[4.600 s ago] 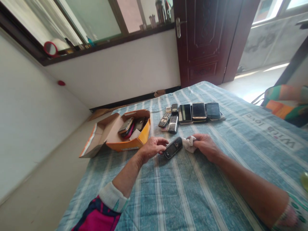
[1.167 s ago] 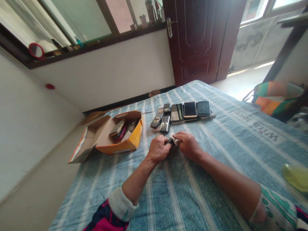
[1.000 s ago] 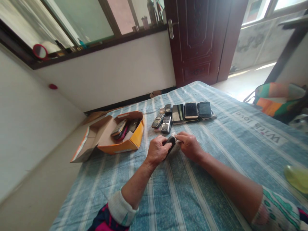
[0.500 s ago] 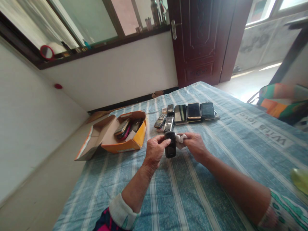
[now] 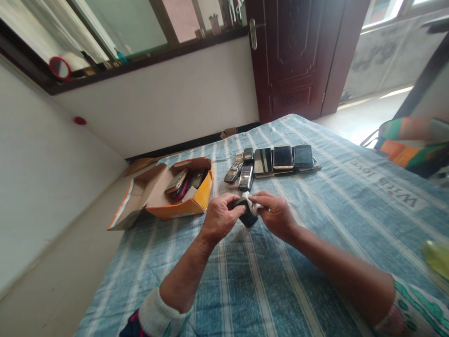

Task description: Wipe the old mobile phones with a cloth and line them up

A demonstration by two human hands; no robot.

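Note:
Between my hands is a dark mobile phone (image 5: pixel 249 219), tilted above the striped bedsheet. My left hand (image 5: pixel 221 217) is closed around its left side, thumb across the front. In my right hand (image 5: pixel 278 214) a crumpled white tissue (image 5: pixel 251 206) is pinched, pressed against the phone's upper right part. The fingers and tissue hide much of the phone. Just beyond lie small keypad phones, among them a silver one (image 5: pixel 246 178) and a dark one (image 5: pixel 233 172).
Smartphones in a row, such as a gold-edged one (image 5: pixel 283 157), lie right of the keypad phones. An open orange cardboard box (image 5: pixel 201 199) holding several phones stands at left. The blue striped bedsheet (image 5: pixel 196 281) covers the surface. A colourful bag (image 5: pixel 414 140) sits at far right.
The phone has tipped from nearly upright, face towards me, to a slant. My right hand has brought the tissue from the phone's side onto its upper part. The view has shifted slightly.

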